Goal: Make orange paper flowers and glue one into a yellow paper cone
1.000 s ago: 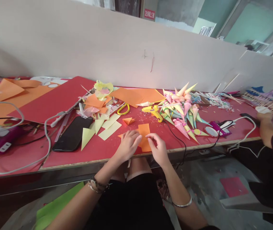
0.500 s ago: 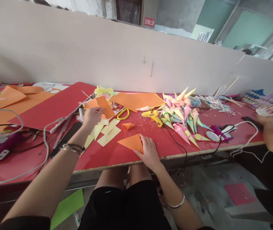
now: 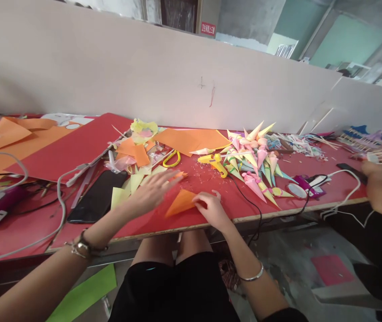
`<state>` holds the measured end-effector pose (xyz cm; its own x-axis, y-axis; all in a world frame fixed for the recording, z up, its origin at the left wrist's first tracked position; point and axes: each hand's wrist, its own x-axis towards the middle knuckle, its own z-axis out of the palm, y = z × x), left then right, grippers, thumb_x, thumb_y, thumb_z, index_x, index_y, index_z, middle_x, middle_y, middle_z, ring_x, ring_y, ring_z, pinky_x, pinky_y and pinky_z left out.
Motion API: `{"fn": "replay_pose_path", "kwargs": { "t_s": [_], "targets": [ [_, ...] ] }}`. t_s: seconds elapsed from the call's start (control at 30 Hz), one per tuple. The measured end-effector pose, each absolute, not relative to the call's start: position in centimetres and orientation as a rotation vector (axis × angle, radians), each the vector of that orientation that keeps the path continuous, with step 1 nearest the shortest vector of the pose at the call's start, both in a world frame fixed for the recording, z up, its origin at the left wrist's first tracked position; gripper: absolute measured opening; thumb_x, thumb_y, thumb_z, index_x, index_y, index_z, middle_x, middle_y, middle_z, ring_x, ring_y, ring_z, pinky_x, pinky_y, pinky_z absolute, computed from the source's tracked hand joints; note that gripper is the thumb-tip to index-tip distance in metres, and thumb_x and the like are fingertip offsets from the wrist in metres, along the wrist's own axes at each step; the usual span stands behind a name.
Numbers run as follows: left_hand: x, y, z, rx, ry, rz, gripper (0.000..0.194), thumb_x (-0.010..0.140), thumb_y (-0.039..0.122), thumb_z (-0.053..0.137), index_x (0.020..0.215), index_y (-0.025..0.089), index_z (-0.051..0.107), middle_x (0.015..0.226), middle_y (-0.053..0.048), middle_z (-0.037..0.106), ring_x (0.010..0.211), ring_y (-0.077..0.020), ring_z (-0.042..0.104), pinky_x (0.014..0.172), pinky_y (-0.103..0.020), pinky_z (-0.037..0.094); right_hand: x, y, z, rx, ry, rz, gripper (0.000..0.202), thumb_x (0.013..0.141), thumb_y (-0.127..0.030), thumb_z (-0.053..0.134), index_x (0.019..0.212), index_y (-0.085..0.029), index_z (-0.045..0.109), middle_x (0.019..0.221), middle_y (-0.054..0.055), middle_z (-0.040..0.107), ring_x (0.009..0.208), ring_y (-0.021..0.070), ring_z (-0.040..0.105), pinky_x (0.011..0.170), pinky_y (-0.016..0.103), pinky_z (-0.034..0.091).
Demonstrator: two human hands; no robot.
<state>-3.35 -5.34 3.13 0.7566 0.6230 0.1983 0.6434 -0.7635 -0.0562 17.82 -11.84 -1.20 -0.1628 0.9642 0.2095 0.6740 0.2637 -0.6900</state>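
Paper in several stages of making lies across the red table (image 3: 204, 226). Nearest the person is the orange piece (image 3: 180, 202), pointed at its left end and not rolled into a cone; it sits between the two hands, near the table's front edge. The right hand (image 3: 211, 210) pinches its right edge between thumb and forefinger. The left hand (image 3: 149, 192) is released, its fingers spread and holding nothing, above the pale yellow pieces (image 3: 120, 197). Its fingertips overlap a small folded orange shape (image 3: 180, 175) in view; whether they touch it, one cannot tell.

What looks done is the heap of pastel cones (image 3: 253, 154) on the right, many already shaped and clustered together. What looks left is flat stock: the yellow pieces, the orange strips (image 3: 142, 155) behind them and a larger orange sheet (image 3: 187, 139) by the wall. The yellow glue gun (image 3: 213, 163) lies beside the heap, in neither hand, and the orange piece shows no visible join so far
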Motion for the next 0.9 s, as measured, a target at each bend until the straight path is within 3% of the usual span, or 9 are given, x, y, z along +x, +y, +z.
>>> {"fn": "replay_pose_path", "kwargs": {
  "t_s": [0.13, 0.27, 0.4, 0.53, 0.7, 0.9],
  "targets": [
    [-2.0, -7.9, 2.0, -2.924, -0.774, -0.122, 0.065, 0.077, 0.002, 0.039, 0.133, 0.033, 0.03, 0.139, 0.001, 0.036, 0.131, -0.0182, 0.024, 0.108, -0.044, 0.015, 18.4, -11.1, -0.6, -1.361, -1.966, 0.686, 0.02, 0.075, -0.011, 0.046, 0.075, -0.023, 0.062, 0.106, 0.001, 0.059, 0.102, 0.0161, 0.053, 0.101, 0.047, 0.009],
    [-1.3, -8.5, 1.0, -3.014, -0.715, -0.158, 0.049, 0.082, 0.006, 0.04, 0.121, 0.033, 0.047, 0.131, 0.001, 0.047, 0.124, -0.0143, 0.037, 0.104, -0.034, 0.027, 19.4, -10.7, -1.1, -1.308, -2.067, 0.675, 0.019, 0.075, -0.012, 0.048, 0.073, -0.023, 0.064, 0.116, 0.001, 0.053, 0.108, 0.0175, 0.049, 0.1, 0.042, 0.018],
    [-1.2, -9.4, 0.2, -3.017, -0.763, -0.158, 0.038, 0.082, 0.01, 0.044, 0.116, 0.025, 0.054, 0.123, -0.005, 0.055, 0.111, -0.0166, 0.052, 0.093, -0.03, 0.04, 20.3, -11.6, -1.9, -1.288, -2.143, 0.505, 0.027, 0.073, -0.008, 0.049, 0.083, -0.026, 0.066, 0.117, 0.002, 0.053, 0.112, 0.0177, 0.044, 0.095, 0.035, 0.031],
    [-1.0, -11.0, -0.4, -2.932, -0.947, -0.124, 0.039, 0.081, 0.01, 0.044, 0.118, 0.022, 0.052, 0.123, -0.006, 0.054, 0.11, -0.0199, 0.052, 0.086, -0.033, 0.044, 20.6, -13.0, -2.1, -1.278, -2.227, 0.366, 0.031, 0.069, -0.01, 0.055, 0.093, -0.026, 0.066, 0.117, 0.004, 0.054, 0.111, 0.0192, 0.045, 0.097, 0.038, 0.031],
    [-1.2, -12.3, -0.6, -2.961, -1.107, -0.249, 0.036, 0.081, 0.015, 0.047, 0.116, 0.022, 0.054, 0.114, -0.007, 0.06, 0.104, -0.0191, 0.055, 0.083, -0.031, 0.047, 20.7, -13.9, -2.4, -1.263, -2.259, 0.339, 0.025, 0.078, -0.013, 0.051, 0.092, -0.027, 0.066, 0.105, 0.003, 0.062, 0.096, 0.016, 0.055, 0.094, 0.04, 0.034],
    [-2.5, -11.9, -1.0, -2.969, -1.277, -0.497, 0.027, 0.087, 0.026, 0.038, 0.095, 0.022, 0.064, 0.095, -0.004, 0.065, 0.084, -0.0153, 0.059, 0.072, -0.026, 0.048, 20.5, -14.0, -2.5, -1.301, -2.143, 0.394, 0.017, 0.084, -0.026, 0.05, 0.085, -0.024, 0.067, 0.101, 0.004, 0.063, 0.095, 0.0168, 0.056, 0.083, 0.033, 0.041]
  ]
}}
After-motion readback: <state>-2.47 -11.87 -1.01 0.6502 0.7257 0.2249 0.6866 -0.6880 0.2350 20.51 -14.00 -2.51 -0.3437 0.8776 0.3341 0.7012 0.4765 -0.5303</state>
